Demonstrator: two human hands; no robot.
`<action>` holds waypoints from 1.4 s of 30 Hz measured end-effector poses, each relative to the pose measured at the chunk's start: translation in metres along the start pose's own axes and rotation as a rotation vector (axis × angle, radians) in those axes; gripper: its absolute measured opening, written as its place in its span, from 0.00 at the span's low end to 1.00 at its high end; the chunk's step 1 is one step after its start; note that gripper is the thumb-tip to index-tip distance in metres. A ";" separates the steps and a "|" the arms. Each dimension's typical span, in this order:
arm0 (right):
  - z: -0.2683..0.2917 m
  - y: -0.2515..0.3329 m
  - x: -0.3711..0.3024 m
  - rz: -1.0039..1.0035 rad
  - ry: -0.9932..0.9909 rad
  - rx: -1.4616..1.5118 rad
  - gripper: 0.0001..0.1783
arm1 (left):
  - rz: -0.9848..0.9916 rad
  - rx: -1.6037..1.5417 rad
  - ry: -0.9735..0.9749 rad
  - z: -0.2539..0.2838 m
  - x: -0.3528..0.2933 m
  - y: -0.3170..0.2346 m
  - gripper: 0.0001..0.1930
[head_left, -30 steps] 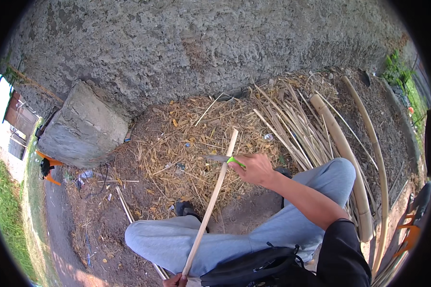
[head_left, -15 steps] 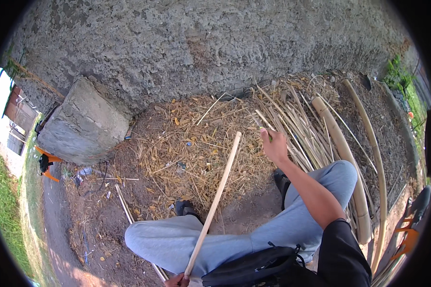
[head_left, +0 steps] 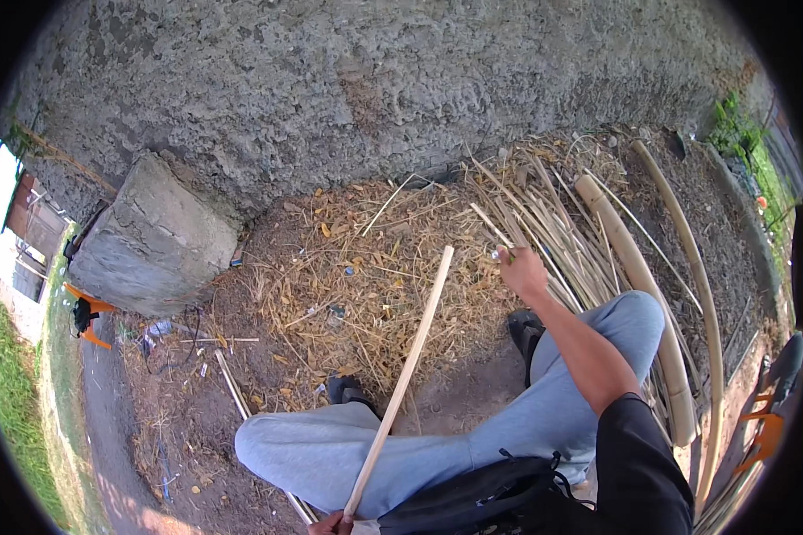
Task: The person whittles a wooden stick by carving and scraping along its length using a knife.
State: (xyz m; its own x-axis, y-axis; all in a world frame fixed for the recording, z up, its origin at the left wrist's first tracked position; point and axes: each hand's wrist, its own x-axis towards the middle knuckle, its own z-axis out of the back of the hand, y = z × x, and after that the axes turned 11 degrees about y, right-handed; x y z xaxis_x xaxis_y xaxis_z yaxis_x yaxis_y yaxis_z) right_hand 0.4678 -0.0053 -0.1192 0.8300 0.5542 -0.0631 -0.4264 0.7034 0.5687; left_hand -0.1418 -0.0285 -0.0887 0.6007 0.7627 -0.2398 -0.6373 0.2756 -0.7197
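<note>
A smooth, pale wooden stick (head_left: 401, 383) crosses matt grey cloth trousers (head_left: 437, 446), below a rough concrete wall (head_left: 375, 89).

Left hand (head_left: 332, 524) on pale stick (head_left: 401, 379), right hand (head_left: 520, 270) over cane pile (head_left: 544, 223).

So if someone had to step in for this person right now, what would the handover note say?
Left hand: at the lower edge, closed on the near end of a long pale bamboo strip that slants up across the lap, its far tip over the heap of straw-like shavings.
Right hand: stretched out over the shavings beside the pile of bamboo strips, closed on a small tool; the blade is barely visible.
The person sits on the ground facing a rough grey wall, next to a concrete block.
Done: plenty of shavings lie about.
Left: cannot tell how far this strip is finished.
</note>
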 end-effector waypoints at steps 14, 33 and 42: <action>-0.023 0.011 -0.031 0.099 0.244 -0.113 0.25 | 0.067 0.052 -0.008 0.006 0.005 -0.037 0.16; 0.014 0.113 -0.189 0.999 0.284 0.182 0.14 | 0.030 -0.499 0.103 -0.013 0.143 -0.160 0.11; -0.008 0.086 -0.170 0.830 0.388 0.016 0.14 | -0.010 -0.381 0.276 -0.041 0.198 -0.150 0.14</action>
State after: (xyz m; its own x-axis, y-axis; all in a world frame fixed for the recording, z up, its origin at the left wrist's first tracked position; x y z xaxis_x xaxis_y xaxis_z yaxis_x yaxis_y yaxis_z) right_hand 0.2874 -0.0353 -0.0665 0.0789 0.9917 0.1014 -0.8249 0.0078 0.5653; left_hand 0.0923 0.0568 -0.0551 0.7446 0.5629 -0.3587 -0.4394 0.0087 -0.8983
